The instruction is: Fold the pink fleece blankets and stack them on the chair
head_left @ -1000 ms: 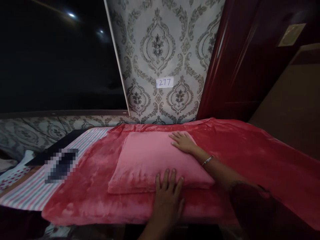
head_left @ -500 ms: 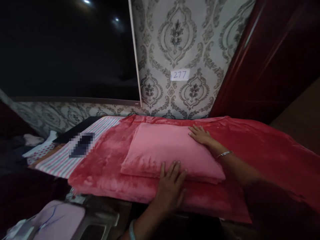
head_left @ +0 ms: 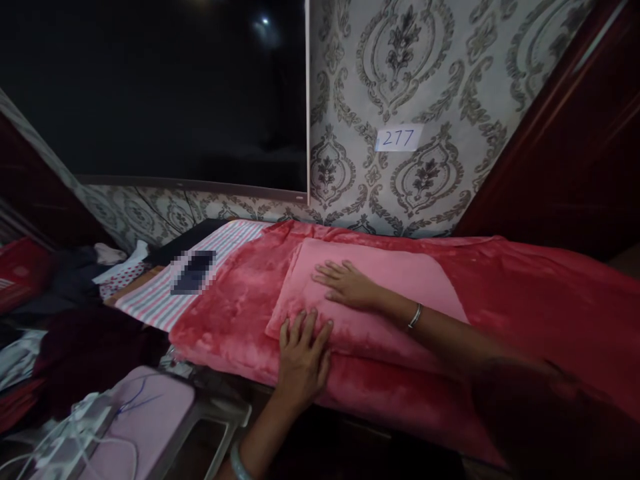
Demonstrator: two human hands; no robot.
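R hand (head_left: 347,287) spread on pink cloth (head_left: 400,270), L hand (head_left: 303,365) spread @ nr edge

Looks forward and down from the wearer's head, at close range over the left hand (head_left: 303,363), right hand (head_left: 350,287) and folded pink plush blanket (head_left: 370,335) — facing the damask wallpaper (head_left: 400,80) beyond. Reaches wide leftward — takes in the flat-screen television (head_left: 200,100) above and the pink-topped stool (head_left: 160,413) below.
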